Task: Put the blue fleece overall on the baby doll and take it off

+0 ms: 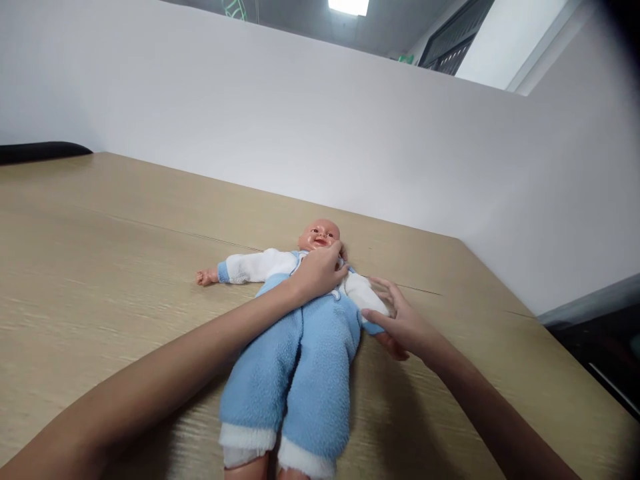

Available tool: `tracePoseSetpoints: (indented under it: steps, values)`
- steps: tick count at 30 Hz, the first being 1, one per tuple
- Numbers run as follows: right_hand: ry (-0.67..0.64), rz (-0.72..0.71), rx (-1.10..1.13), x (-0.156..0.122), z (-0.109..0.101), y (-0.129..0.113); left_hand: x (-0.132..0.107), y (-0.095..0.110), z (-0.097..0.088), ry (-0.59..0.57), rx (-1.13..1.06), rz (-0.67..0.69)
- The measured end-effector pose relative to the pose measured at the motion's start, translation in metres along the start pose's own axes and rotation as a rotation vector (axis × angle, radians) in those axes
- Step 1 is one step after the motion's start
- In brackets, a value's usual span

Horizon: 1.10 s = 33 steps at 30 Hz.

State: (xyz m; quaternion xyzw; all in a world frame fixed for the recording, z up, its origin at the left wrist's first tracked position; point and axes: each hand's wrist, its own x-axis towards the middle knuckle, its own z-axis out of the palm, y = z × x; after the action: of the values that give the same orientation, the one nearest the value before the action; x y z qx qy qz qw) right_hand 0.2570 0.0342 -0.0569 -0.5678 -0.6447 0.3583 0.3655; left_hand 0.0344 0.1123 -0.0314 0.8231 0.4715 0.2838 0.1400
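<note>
A baby doll (315, 347) in a blue and white fleece outfit lies on its back on the wooden table, with its bald head towards the wall. My left hand (320, 270) reaches across its chest, and its curled fingers grip the outfit near the neck and shoulder; the fingertips are partly hidden. Around the doll's white sleeve (361, 292), on the right of the picture, are the thumb and fingers of my right hand (400, 313). The doll's other arm (250, 268) stretches out to the left on the tabletop. Its feet are cut off by the lower picture edge.
The wooden tabletop (125, 247) runs up to a white partition wall (225, 107) behind the doll. A black object (43, 153) lies at the far left edge. Something dark (605, 340) stands beyond the table's right edge.
</note>
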Motion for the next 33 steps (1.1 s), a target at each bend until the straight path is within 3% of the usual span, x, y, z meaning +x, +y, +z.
tracePoseSetpoints:
  steps: [2, 7, 12, 15, 18, 20, 23, 25, 28, 30, 33]
  values:
    - [-0.049, 0.074, -0.058, -0.012, -0.010, 0.000, -0.001, 0.001, -0.002, -0.028, 0.027, 0.000]
    - [-0.011, -0.031, -0.349, -0.030, -0.034, 0.011, -0.002, 0.001, -0.001, -0.037, 0.113, 0.001]
    - [-0.028, -0.064, -0.274, -0.031, -0.044, 0.031, -0.001, 0.000, 0.003, -0.002, 0.126, -0.032]
    - [0.100, -0.142, -0.323, -0.026, -0.046, 0.045, -0.001, 0.002, 0.003, 0.009, 0.133, -0.041]
    - [0.262, -0.119, -0.264, -0.023, -0.047, 0.057, -0.002, 0.006, 0.001, 0.017, 0.141, -0.021]
    - [0.363, -0.129, -0.307, -0.025, -0.045, 0.058, -0.006, 0.008, -0.004, 0.071, 0.175, 0.037]
    - [0.477, -0.296, -0.494, -0.035, -0.033, 0.045, -0.021, 0.007, -0.017, 0.206, 0.216, 0.122]
    - [0.442, -0.397, -0.494, -0.045, -0.018, 0.029, -0.039, -0.001, -0.029, 0.257, 0.167, 0.162]
    - [0.195, -0.405, -0.265, -0.057, 0.012, 0.009, -0.071, -0.023, -0.043, 0.279, 0.000, 0.180]
    - [0.052, -0.329, -0.060, -0.056, 0.029, 0.002, -0.090, -0.040, -0.048, 0.269, -0.138, 0.098]
    - [0.007, -0.216, 0.132, -0.041, 0.045, 0.002, -0.110, -0.063, -0.051, 0.167, -0.302, -0.066]
